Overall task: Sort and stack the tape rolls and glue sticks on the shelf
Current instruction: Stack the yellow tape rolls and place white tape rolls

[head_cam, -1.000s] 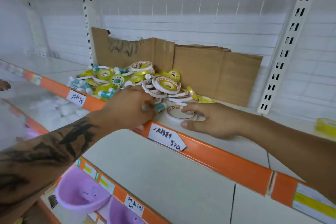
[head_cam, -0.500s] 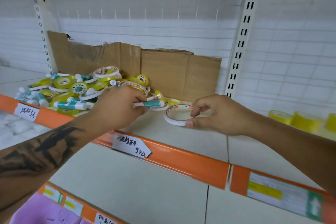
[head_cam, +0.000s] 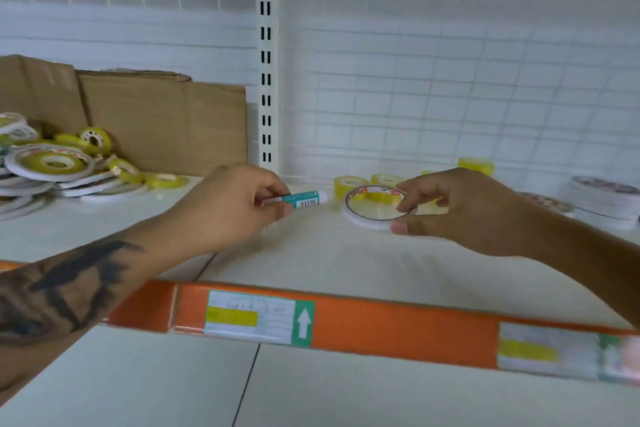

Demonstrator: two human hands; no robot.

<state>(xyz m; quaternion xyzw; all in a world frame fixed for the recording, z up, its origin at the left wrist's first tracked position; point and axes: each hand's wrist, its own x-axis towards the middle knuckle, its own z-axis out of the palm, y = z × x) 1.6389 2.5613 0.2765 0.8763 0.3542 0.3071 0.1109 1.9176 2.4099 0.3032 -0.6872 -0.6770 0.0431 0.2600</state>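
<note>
Left hand (head_cam: 239,208): fingers curled, thumb and forefinger pinching a teal and white glue stick (head_cam: 300,199) by one end. The stick lies roughly level above the white shelf (head_cam: 311,253), its free capped end pointing right toward the other hand. Whether the stick touches the shelf surface cannot be told. The left forearm carries a dark tattoo and crosses the orange shelf edge (head_cam: 398,333).

Right hand (head_cam: 460,208): fingers bent, gripping a thin white tape roll (head_cam: 375,206) at its right rim, thumb below and fingers over the top and through the ring. The roll is tilted, its open centre facing the camera, with its lower edge at or just above the shelf; contact is not clear. The two held items are near each other but apart.

Unsorted stock: a heap of white and yellow tape rolls (head_cam: 52,166) lies at the far left of the shelf, in front of a flattened cardboard sheet (head_cam: 162,121) leaning against the white back wall.

Sorted stock: several small yellow rolls (head_cam: 349,184) stand at the back of the shelf, just behind the held roll, with a taller yellow stack (head_cam: 476,166) further right. A stack of flat white rolls (head_cam: 604,199) sits at the far right.

A slotted white upright (head_cam: 266,55) rises from the shelf between the cardboard and the yellow rolls. Price labels (head_cam: 256,317) are fixed along the orange edge; their writing is blurred.
</note>
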